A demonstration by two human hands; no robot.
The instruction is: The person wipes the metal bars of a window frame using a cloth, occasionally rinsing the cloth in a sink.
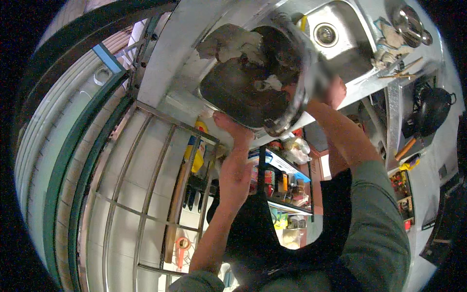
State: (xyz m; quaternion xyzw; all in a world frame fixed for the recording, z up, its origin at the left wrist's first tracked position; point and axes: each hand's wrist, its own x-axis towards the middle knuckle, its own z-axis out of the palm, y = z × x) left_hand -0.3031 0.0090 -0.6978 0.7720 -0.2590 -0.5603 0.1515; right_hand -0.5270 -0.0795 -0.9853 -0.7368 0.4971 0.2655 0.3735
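Note:
A large, shiny metal basin (237,106) with rounded corners spans the counter in front of me. Its inside looks dark. Crumpled grey-brown cloth or paper (233,42) shows along its far left side, and a small pale scrap (270,83) lies near the middle. My left hand (233,126) grips the basin's near left edge from outside, its fingers partly hidden under the rim. From the right, my right hand (292,91) reaches past the basin's bright rim; its fingers are blurred and dark, so their hold is unclear.
A steel sink (346,47) with a drain lies beyond, to the right. Utensils (401,71) and a metal lid (406,22) rest beside it. A black wok (434,109) sits further right. Metal window bars (142,215) stand at left; shelves (288,179) hold packages below.

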